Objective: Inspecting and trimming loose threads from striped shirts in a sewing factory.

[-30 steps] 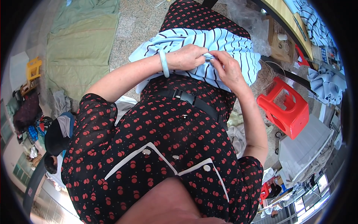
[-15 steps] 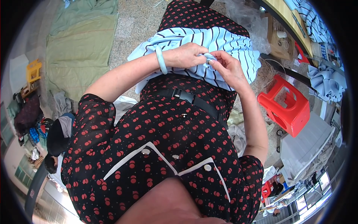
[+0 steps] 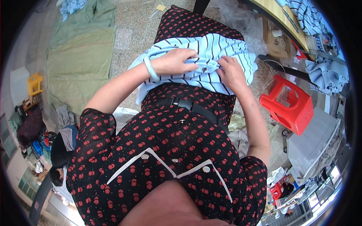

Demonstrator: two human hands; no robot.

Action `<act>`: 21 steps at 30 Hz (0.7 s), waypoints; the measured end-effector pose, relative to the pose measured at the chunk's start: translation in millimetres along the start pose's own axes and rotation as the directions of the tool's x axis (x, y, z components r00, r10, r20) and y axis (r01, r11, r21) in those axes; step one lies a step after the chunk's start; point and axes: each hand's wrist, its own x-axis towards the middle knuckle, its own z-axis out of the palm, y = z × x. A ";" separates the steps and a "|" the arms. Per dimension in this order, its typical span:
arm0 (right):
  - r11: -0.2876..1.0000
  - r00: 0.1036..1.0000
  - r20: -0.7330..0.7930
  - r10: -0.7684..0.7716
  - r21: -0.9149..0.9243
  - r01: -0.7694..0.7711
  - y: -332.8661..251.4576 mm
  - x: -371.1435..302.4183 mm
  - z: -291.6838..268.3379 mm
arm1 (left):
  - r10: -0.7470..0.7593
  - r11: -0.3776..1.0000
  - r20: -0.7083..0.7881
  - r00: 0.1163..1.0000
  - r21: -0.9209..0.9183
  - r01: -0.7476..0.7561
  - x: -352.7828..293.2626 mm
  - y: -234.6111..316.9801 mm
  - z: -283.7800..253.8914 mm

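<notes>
Change: both hands sit lower and flatter on the cloth than a moment back, no longer pinching up at one small spot between them.
Garment: light blue striped garment [image 3: 211, 56] lies bunched across the person's lap, over the dark dress with red cherries [image 3: 162, 143].
Left hand: left hand [image 3: 175, 61] is closed over a fold of the garment, fingers curled into the cloth near a small button.
Wrist: pale green bangle [image 3: 150, 68] rides just behind that hand.
Right hand: right hand [image 3: 230, 73] presses on the garment just beside the left, fingertips tucked into the fabric, gripping it.
Waist: black belt [image 3: 188, 105] crosses just below the garment's hem.
Right side: red plastic stool [image 3: 288, 103] stands on the floor near the right forearm.
Far right: more striped blue cloth [image 3: 326, 73] heaps on a table edge.
Left side: green sheet [image 3: 81, 52] is spread on the floor, well apart.
Top: clear plastic wrap [image 3: 241, 19] lies beyond the knees.
</notes>
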 end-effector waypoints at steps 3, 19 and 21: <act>0.977 0.986 0.037 0.163 0.133 -0.167 -6.6 3.9 -20.1 | 0.014 0.990 -0.046 0.999 0.142 -0.007 -3.1 6.0 4.4; 0.210 0.957 0.200 0.210 0.947 -0.244 -36.6 -3.1 -121.8 | -0.097 0.788 0.023 0.995 -0.609 0.091 -19.3 70.0 10.1; 0.231 0.937 0.211 0.280 0.932 -0.279 -28.1 7.7 -118.7 | -0.225 0.369 0.027 0.974 -0.923 0.111 -24.0 63.6 -3.2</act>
